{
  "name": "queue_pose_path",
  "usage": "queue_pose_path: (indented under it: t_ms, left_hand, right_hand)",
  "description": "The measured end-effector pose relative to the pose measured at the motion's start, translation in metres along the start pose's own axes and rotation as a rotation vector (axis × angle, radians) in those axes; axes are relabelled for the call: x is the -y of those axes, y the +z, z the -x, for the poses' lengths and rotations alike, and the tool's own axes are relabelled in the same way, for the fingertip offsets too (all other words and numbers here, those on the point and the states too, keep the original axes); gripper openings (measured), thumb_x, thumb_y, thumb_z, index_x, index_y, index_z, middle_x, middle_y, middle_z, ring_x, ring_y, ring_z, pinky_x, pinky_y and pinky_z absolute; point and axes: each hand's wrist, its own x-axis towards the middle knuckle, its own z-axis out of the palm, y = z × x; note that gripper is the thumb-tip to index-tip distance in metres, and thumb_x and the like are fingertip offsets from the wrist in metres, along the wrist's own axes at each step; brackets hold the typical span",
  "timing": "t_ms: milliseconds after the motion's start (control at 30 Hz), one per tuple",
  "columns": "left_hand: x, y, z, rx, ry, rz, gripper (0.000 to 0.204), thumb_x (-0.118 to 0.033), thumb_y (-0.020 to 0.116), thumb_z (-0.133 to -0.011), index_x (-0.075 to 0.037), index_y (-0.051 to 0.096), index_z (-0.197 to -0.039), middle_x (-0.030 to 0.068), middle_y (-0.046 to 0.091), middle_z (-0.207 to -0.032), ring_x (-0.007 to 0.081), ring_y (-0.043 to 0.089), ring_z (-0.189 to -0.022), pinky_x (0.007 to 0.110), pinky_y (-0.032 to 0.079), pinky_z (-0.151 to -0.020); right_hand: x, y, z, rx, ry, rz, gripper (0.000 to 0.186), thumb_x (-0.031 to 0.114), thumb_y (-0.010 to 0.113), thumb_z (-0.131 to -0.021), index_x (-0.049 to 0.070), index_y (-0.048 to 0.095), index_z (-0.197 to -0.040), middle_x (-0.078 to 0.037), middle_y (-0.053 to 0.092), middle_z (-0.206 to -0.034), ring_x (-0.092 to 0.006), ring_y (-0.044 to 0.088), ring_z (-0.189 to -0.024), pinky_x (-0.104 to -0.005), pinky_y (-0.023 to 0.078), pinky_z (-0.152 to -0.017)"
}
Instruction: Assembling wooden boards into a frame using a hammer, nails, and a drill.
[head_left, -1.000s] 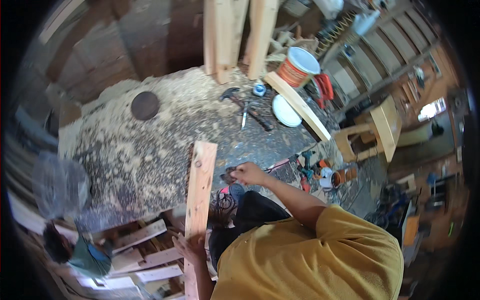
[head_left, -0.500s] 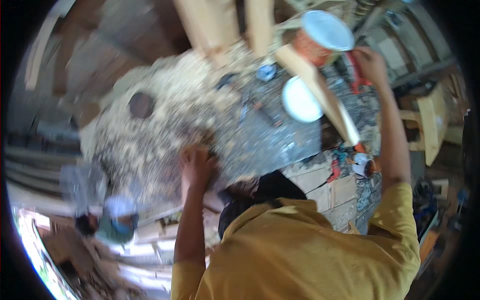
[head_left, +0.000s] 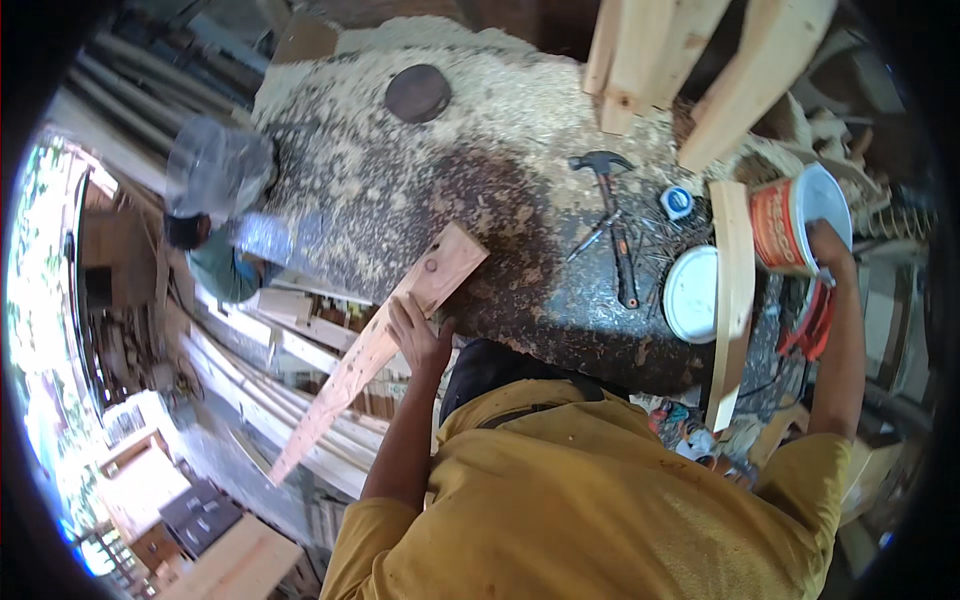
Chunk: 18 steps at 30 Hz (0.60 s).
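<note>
My left hand (head_left: pixel 420 338) is closed over a tapered wooden board (head_left: pixel 375 345), fingers across its top and thumb at its edge. The board's wide end rests on the dark worktable (head_left: pixel 590 350); its narrow end juts past the table edge. At the far right, my right hand (head_left: pixel 830 248) reaches into the mouth of a tilted orange-and-white bucket (head_left: pixel 775 225); its fingers are hidden inside. Below it lies a red tool or handle (head_left: pixel 808 328) of unclear kind. A curved wooden piece (head_left: pixel 732 300) stands beside the bucket, next to a white round lid (head_left: pixel 690 295).
A claw hammer (head_left: pixel 612 225), a blue tape measure (head_left: pixel 677 203) and scattered nails (head_left: pixel 650 255) lie on the table. Sawdust (head_left: pixel 500 85) covers its far side, with a dark disc (head_left: pixel 418 94) there. Timber legs (head_left: pixel 650 60) stand behind. Another person (head_left: pixel 220 265) is at left.
The view has turned and sharpened. My right hand has moved from beside the red object into the bucket's mouth. The board under my left hand, blurred before, now shows clearly across the table edge.
</note>
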Motion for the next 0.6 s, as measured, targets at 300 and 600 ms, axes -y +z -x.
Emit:
queue_pose_path:
  t_ms: [300, 600]
  left_hand:
    - [0.012, -0.005, 0.012, 0.137, -0.072, 0.092, 0.088, -0.04, 0.069, -0.078, -0.01, 0.021, -0.146, 0.0285, 0.013, -0.149, 0.0458, 0.01, -0.138, 0.06, 0.013, -0.107]
    - [-0.036, -0.007, -0.056, 0.046, 0.147, 0.122, 0.084, -0.044, 0.067, -0.077, -0.011, 0.028, -0.144, 0.0209, 0.021, -0.149, 0.0395, 0.016, -0.138, 0.06, 0.012, -0.107]
  right_hand:
    - [0.067, -0.045, 0.034, 0.177, 0.102, 0.247, 0.021, 0.002, 0.056, -0.076, -0.007, 0.066, -0.092, -0.017, 0.065, -0.066, -0.02, 0.062, -0.05, -0.0343, 0.048, -0.044]
    - [-0.119, -0.072, -0.012, 0.083, -0.029, 0.367, 0.022, 0.006, 0.064, -0.064, 0.001, 0.068, -0.085, -0.015, 0.066, -0.078, -0.0268, 0.063, -0.068, -0.038, 0.049, -0.066]
